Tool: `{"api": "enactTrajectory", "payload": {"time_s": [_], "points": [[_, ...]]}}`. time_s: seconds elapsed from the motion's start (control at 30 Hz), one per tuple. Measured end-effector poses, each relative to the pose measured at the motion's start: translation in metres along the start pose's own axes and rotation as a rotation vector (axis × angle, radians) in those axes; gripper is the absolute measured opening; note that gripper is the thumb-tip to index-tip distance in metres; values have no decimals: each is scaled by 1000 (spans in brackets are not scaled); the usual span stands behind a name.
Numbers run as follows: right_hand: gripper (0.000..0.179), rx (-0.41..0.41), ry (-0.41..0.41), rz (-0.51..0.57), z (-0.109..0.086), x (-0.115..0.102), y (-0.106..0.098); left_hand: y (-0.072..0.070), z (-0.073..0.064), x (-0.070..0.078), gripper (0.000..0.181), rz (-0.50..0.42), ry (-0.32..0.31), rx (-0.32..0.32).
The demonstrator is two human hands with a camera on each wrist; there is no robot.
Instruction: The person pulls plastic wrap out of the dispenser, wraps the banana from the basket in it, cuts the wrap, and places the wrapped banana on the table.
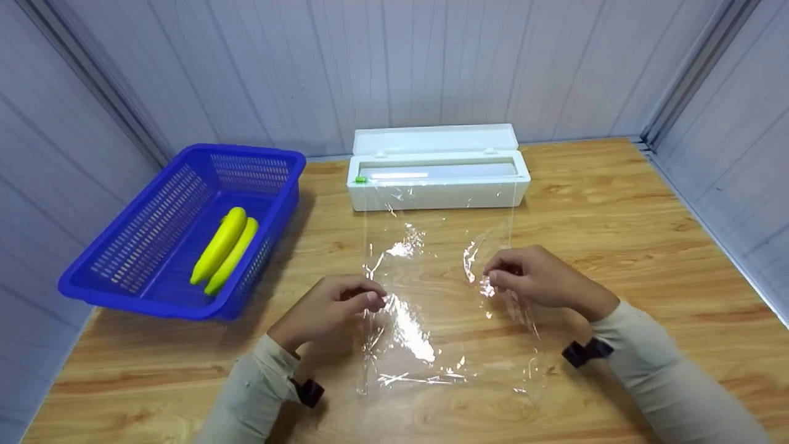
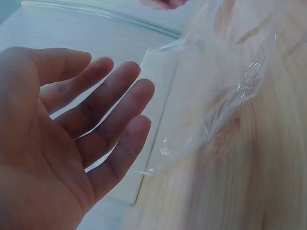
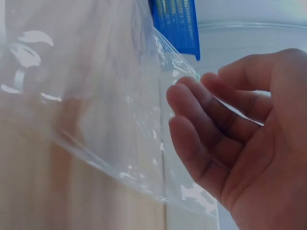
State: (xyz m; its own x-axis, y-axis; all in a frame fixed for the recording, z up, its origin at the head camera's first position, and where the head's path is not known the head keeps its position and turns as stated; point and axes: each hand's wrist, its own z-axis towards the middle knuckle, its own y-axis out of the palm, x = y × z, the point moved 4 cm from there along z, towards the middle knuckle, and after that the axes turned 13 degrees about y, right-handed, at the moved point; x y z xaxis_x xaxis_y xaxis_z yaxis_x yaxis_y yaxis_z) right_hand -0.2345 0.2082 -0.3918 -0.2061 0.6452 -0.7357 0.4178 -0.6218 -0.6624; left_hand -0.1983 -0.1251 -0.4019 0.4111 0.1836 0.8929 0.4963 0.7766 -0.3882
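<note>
A sheet of clear cling film (image 1: 431, 333) stretches from a white cling film dispenser box (image 1: 434, 194) toward the front of the wooden table. My left hand (image 1: 336, 308) hovers at the sheet's left side, fingers loosely bent and spread apart in the left wrist view. Opposite it, my right hand (image 1: 536, 274) is over the right side with relaxed, curved fingers. In both wrist views, the film's edges run past the fingers rather than between them. A green slider (image 1: 360, 179) sits at the left end of the dispenser's front rail; the lid (image 1: 434, 139) stands raised.
A blue plastic basket (image 1: 142, 308) stands on the left of the table (image 1: 629, 246), with two bananas (image 1: 219, 245) inside. White panel walls (image 1: 425, 68) close off the back and both sides. A dark strap-on device (image 1: 588, 351) hangs at each wrist.
</note>
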Motion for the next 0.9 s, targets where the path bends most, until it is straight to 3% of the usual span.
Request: {"api": "enactTrajectory", "payload": {"time_s": [0.33,0.6,0.8,0.9], "points": [[13,109,-2,0,34,-6,-17,-9,3,-11,27,20,-6,-9],[20,234,78,136,52,16,-30,-17,22,-18,30,24,18,78],[23,319,123,206,60,26,-43,-28,37,-25,29,24,-50,167],[25,360,126,217,63,29,-51,-33,46,-27,27,19,-51,220]]}}
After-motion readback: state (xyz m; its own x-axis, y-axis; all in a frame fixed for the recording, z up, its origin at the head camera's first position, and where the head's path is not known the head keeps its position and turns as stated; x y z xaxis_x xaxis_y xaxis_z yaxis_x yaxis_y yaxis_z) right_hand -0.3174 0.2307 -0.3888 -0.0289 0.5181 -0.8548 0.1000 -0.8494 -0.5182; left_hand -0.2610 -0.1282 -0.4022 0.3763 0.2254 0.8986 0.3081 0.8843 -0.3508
